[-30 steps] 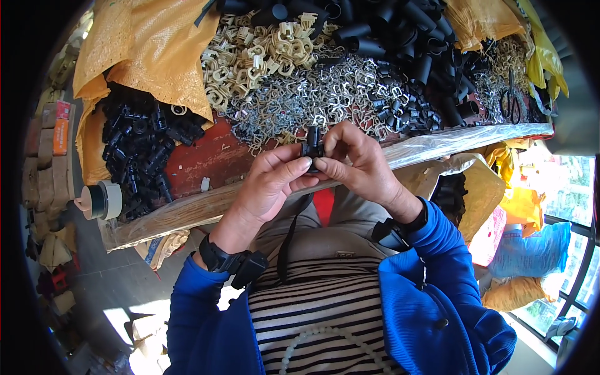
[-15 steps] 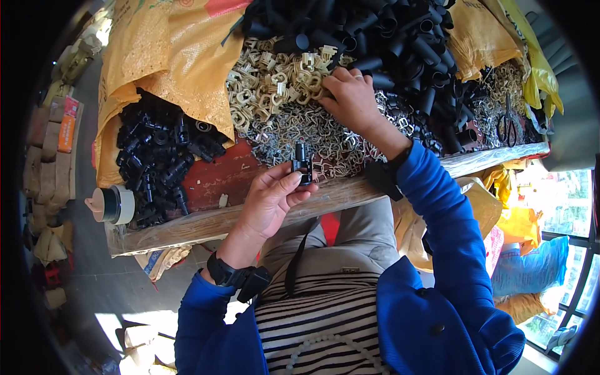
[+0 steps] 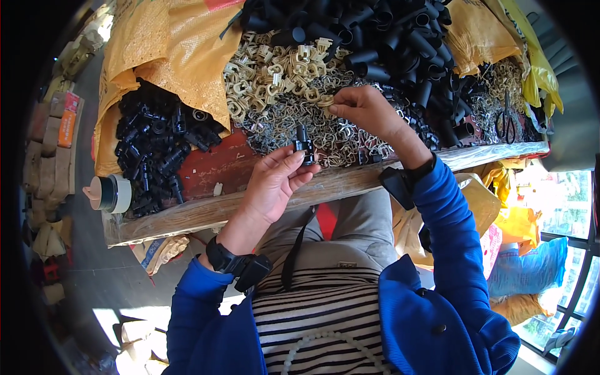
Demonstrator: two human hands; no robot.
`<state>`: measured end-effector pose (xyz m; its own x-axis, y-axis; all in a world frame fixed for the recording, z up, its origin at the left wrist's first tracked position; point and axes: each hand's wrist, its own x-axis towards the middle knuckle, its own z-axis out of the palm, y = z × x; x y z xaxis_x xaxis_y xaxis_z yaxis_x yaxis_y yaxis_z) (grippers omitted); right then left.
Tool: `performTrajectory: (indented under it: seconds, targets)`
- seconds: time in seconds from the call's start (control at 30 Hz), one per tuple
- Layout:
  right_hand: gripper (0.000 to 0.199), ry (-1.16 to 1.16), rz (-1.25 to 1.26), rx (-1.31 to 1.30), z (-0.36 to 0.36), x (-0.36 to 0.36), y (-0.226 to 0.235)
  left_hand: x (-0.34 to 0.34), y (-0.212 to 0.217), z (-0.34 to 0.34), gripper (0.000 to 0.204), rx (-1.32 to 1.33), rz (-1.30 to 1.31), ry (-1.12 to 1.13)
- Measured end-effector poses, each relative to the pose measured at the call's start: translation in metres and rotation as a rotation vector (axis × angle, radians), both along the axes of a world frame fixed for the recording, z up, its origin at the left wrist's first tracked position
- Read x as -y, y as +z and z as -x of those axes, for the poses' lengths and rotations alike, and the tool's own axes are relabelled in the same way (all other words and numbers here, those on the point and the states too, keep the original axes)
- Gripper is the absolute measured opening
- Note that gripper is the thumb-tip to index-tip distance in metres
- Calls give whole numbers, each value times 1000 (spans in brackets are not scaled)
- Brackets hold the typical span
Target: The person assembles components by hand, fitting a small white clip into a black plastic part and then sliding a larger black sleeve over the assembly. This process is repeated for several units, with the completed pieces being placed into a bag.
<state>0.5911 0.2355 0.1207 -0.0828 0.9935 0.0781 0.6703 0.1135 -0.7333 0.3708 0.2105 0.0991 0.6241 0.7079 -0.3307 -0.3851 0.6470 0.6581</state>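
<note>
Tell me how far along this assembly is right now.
Looks done: a heap of assembled black parts lies at the table's left. In hand: the left hand holds one small black part upright, while the right hand pinches a beige clip over its pile. Left: big piles of black tubes, beige clips and metal clips remain.

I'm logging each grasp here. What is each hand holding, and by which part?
The left hand pinches a small black plastic part by its lower end. The right hand pinches a beige clip by its edge.

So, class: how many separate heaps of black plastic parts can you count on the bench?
2: one heap of black parts at left beside the yellow sack, one heap of black tubes at the top; more may be hidden.
</note>
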Motion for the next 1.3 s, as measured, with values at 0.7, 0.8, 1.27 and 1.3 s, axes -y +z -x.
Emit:
performTrajectory:
  seconds: [0.7, 0.8, 1.27, 1.3]
  targets:
    - [17, 4, -63, -86, 16, 8, -19, 2, -1, 6, 15, 44, 36, 25]
    - [17, -41, -82, -184, 17, 11, -20, 2, -4, 7, 16, 58, 30, 21]
    - [16, 143, 97, -886, 53, 50, -10, 4, -25, 9, 20, 117, 1, -27]
    - [15, 140, 108, -867, 55, 51, -12, 5, -26, 10, 21, 126, 5, -30]
